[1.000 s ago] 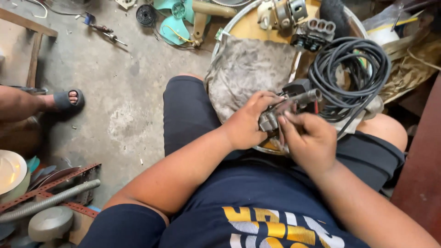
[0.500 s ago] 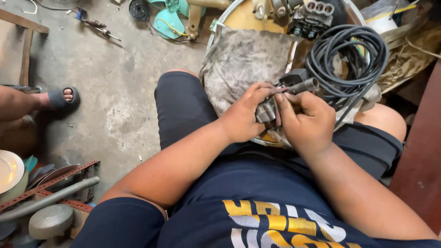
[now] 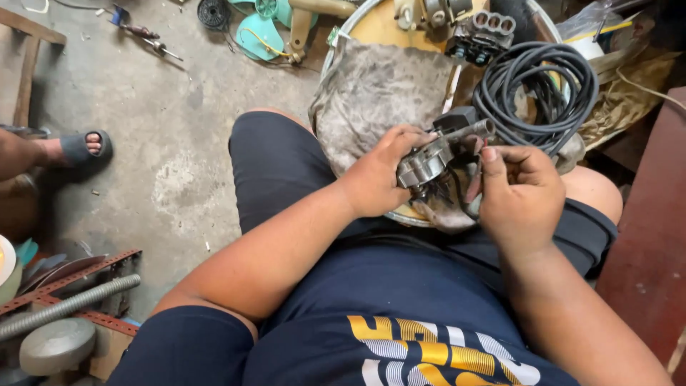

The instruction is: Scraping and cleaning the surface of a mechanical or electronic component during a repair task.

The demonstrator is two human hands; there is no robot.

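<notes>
Head view: I see both hands meeting over the lap at the near edge of a round counter (image 3: 375, 25). The left hand (image 3: 379, 179) is closed around a small metal motor (image 3: 425, 163), gripping its silvery body with the shaft pointing up and to the right. The right hand (image 3: 518, 196), just right of the motor, has thumb and forefinger pinched shut on what looks like a thin red wire coming off it.

I judge the step in hand to be fine work on the motor's wiring. Any further move calls for the left hand to keep the body steady while the right works with fingertips only.

Beyond the motor lies a grey cloth (image 3: 379, 93), touching or nearly under it. Up and right of the motor sits a black cable coil (image 3: 536, 86). Far left of the motor, on the floor, another person's sandalled foot (image 3: 75, 146) shows.

The motor's underside is hidden by the left palm and dark in shadow. I cannot tell where the wire ends or whether a tool is involved. The counter's far edge is cut off by the frame.
</notes>
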